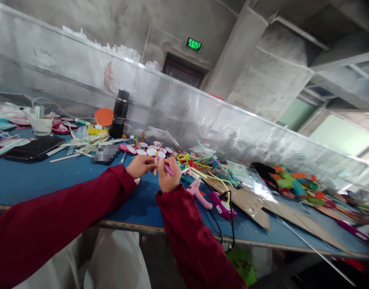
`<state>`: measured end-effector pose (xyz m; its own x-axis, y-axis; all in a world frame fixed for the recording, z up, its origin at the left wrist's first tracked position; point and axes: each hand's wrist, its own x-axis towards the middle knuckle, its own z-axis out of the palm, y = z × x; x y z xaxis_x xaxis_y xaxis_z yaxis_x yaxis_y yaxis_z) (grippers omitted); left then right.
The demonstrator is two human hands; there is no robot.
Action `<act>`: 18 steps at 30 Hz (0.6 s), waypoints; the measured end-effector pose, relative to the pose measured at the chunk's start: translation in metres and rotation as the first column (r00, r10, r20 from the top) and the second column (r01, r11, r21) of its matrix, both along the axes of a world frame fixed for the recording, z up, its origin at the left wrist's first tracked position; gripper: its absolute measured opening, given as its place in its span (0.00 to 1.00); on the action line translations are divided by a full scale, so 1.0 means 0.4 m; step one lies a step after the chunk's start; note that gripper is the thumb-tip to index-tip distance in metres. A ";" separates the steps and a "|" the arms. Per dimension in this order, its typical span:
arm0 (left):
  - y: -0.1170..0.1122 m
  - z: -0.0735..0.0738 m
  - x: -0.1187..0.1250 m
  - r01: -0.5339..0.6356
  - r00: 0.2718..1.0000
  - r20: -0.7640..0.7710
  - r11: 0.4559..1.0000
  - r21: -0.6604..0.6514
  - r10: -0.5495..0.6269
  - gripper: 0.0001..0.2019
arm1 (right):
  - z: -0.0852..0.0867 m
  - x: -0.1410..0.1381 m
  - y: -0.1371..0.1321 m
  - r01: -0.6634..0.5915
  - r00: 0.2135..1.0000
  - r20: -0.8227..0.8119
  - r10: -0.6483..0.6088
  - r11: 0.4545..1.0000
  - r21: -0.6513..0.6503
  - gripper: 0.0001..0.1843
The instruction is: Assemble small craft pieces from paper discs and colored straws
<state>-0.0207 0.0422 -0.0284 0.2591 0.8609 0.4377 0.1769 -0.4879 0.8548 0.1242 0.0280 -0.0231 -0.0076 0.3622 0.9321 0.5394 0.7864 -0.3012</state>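
Note:
Both my arms wear dark red sleeves and reach out over the blue worktable (28, 176). My left hand (140, 165) pinches a small pale wooden stick (155, 165), held upright. My right hand (169, 176) is closed on a purple stick-like piece (169, 169) whose tip meets the wooden stick. Just behind the hands lie several round red-and-white discs (150, 151). A pink glue gun (197, 192) lies right of my right hand.
A black bottle (119, 113) and an orange disc (103, 116) stand by the perforated metal screen (184, 108). A black tablet (34, 147) and white cup (41, 125) lie at left. Coloured wires (202, 162), cardboard sheets (250, 200), a purple glue gun (222, 204) and coloured parts (295, 186) fill the right.

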 end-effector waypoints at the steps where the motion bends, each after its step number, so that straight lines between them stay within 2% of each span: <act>1: 0.000 0.000 0.000 -0.001 1.000 -0.001 1.000 0.000 0.001 0.14 | 0.000 0.000 -0.001 0.000 1.000 0.001 0.000 1.000 0.000 0.16; 18: 0.005 -0.006 -0.001 -0.007 1.000 0.001 1.000 0.018 0.007 0.15 | -0.001 0.001 0.002 0.006 1.000 0.001 -0.006 1.000 0.010 0.15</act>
